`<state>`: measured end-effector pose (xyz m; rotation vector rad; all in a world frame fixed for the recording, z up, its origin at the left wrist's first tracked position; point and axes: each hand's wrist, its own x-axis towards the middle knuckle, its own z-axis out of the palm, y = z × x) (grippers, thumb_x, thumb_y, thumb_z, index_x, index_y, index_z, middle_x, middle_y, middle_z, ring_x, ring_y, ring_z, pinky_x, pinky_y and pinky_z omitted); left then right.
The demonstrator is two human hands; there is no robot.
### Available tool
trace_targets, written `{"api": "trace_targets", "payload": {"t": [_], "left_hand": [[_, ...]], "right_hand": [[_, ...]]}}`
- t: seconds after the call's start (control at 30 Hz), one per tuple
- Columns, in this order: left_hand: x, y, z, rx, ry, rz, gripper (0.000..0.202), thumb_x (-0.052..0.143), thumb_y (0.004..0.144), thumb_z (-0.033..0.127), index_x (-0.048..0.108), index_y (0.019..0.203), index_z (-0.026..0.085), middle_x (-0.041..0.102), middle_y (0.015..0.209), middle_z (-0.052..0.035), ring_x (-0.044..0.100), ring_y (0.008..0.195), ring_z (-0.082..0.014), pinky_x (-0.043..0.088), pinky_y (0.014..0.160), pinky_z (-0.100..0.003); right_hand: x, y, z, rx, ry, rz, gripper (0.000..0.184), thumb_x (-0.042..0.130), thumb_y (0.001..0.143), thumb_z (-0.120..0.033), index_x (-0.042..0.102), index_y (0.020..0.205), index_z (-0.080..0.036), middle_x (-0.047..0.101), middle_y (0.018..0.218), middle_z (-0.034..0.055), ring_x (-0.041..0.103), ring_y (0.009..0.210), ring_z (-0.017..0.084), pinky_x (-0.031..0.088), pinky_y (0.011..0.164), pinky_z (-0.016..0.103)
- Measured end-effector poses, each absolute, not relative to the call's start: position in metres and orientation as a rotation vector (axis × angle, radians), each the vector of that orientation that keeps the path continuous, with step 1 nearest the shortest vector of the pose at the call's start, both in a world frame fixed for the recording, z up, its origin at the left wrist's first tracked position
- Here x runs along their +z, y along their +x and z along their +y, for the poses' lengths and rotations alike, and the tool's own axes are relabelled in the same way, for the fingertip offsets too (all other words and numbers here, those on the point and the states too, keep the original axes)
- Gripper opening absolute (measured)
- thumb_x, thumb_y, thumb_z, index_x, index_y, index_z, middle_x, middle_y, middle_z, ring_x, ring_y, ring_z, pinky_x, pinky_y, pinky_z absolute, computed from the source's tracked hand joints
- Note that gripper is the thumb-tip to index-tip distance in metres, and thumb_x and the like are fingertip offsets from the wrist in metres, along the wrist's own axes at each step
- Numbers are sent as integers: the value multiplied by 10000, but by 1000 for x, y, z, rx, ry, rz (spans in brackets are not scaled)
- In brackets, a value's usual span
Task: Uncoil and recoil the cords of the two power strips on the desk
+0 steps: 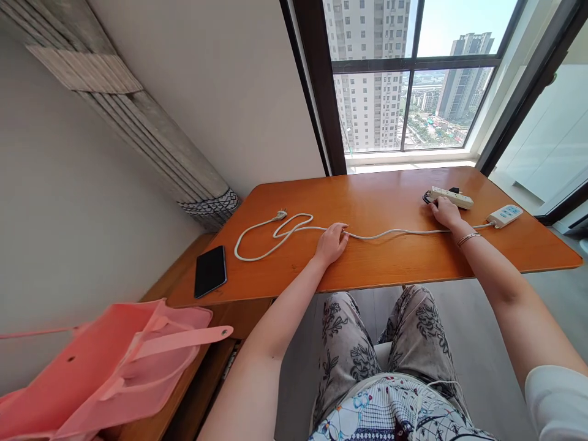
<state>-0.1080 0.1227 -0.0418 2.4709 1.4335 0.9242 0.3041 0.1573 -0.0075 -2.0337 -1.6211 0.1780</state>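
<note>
A white power cord runs across the brown wooden table, looped at the left near its plug. My left hand is closed over the middle of this cord, fingers curled and partly hidden. At the cord's right end lies a small white power strip with blue sockets. Farther back is a longer off-white power strip with a black plug on it and a dark cord at its left end. My right hand holds that strip's near left side; its fingertips are partly hidden.
A black phone or small tablet lies at the table's left end. An open pink bag stands at the lower left, its strap reaching toward the table. Beyond the far edge is a window; a curtain hangs left.
</note>
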Motion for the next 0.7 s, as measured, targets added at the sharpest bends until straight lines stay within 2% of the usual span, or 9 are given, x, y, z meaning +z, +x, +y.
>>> {"api": "trace_targets", "payload": {"t": [0.1, 0.2, 0.27, 0.4, 0.53, 0.6, 0.7], "left_hand": [[-41, -109, 123, 949, 2456, 1421, 279, 467, 953, 283, 598, 1175, 177, 673, 1184, -127, 656, 1073, -246, 521, 978, -414], [-38, -109, 122, 964, 2467, 1405, 267, 470, 947, 269, 607, 1154, 173, 675, 1193, -132, 649, 1102, -253, 511, 995, -416], [-34, -104, 119, 985, 2472, 1389, 254, 475, 938, 259, 622, 1129, 177, 681, 1193, -133, 636, 1136, -264, 493, 1022, -427], [-24, -74, 107, 1071, 2323, 1202, 298, 476, 953, 352, 651, 1113, 171, 686, 1197, -138, 635, 1137, -264, 475, 1036, -428], [-17, -31, 97, 1020, 1799, 897, 452, 429, 966, 506, 646, 1140, 151, 704, 1185, -136, 678, 1037, -237, 514, 961, -393], [-16, -17, 96, 1021, 1562, 819, 433, 513, 921, 511, 642, 1105, 141, 721, 1140, -125, 677, 1041, -240, 523, 938, -375], [-17, -12, 95, 1058, 1339, 831, 339, 647, 828, 433, 634, 1010, 148, 741, 1035, -98, 676, 1023, -245, 530, 911, -370]], "right_hand": [[-6, 283, 152, 247, -1814, -1529, 330, 493, 961, -493, 563, 903, -176, 655, 990, 148, 599, 991, 291, 462, 943, 465], [-7, 256, 140, 355, -1592, -1456, 428, 448, 947, -626, 505, 870, -208, 590, 756, 42, 577, 739, 205, 501, 759, 380], [-9, 234, 129, 428, -1457, -1434, 437, 432, 938, -651, 488, 892, -220, 554, 714, 4, 552, 660, 168, 496, 686, 335], [-19, 186, 100, 520, -1271, -1432, 359, 469, 937, -583, 502, 957, -226, 597, 847, 21, 589, 720, 159, 520, 719, 329], [-25, 150, 70, 575, -1096, -1598, 264, 497, 953, -448, 567, 1067, -220, 648, 1007, 74, 623, 898, 207, 535, 836, 386], [-22, 144, 58, 465, -1039, -1796, 270, 504, 964, -399, 613, 1133, -220, 655, 1077, 104, 612, 998, 244, 514, 912, 437], [-12, 156, 51, 160, -1037, -2001, 299, 483, 983, -341, 648, 1211, -241, 656, 1102, 114, 593, 1067, 272, 472, 991, 484]]}}
